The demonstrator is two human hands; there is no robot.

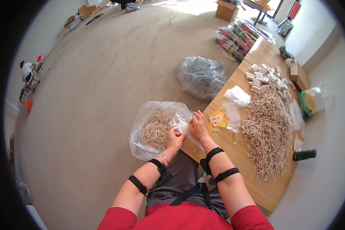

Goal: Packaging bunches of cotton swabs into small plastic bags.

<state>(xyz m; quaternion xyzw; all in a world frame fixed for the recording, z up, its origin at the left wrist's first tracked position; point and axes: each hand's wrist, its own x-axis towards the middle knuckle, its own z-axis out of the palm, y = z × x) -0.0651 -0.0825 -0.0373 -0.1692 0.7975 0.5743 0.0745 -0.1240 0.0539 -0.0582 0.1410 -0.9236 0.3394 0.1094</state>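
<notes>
One wooden table (pixel 237 165) is stretching from one o'clock round to four o'clock of the hands, taking twelve as straight ahead. On the floor at about one o'clock a grey bag (pixel 202 78) is slumping beside the table, while at nine o'clock a clear bag (pixel 136 134) is gaping open around a tangle of thin, pale sticks (pixel 155 130). At three o'clock a loose heap (pixel 266 132) of similar sticks is covering much of the tabletop; at two o'clock white packs (pixel 268 79) are lying scattered beyond clear sleeves (pixel 237 96), and nearer, between two and three, yellow cards (pixel 218 118) are overlapping. Smallest of all, a whitish film (pixel 183 127) is sitting between the hands, by the clear bag's right side. The left hand (pixel 174 139) is closing its fingertips on the film's lower edge; the right hand (pixel 198 126) is bending over its right side, fingers partly spread, and whether it is truly gripping is not showing clearly. The film is looking very light, limp and probably slippery, so a thumb-and-finger pinch at opposite edges is seeming best; the sticks are appearing light, stiff and easily snapped, better taken mid-length.
</notes>
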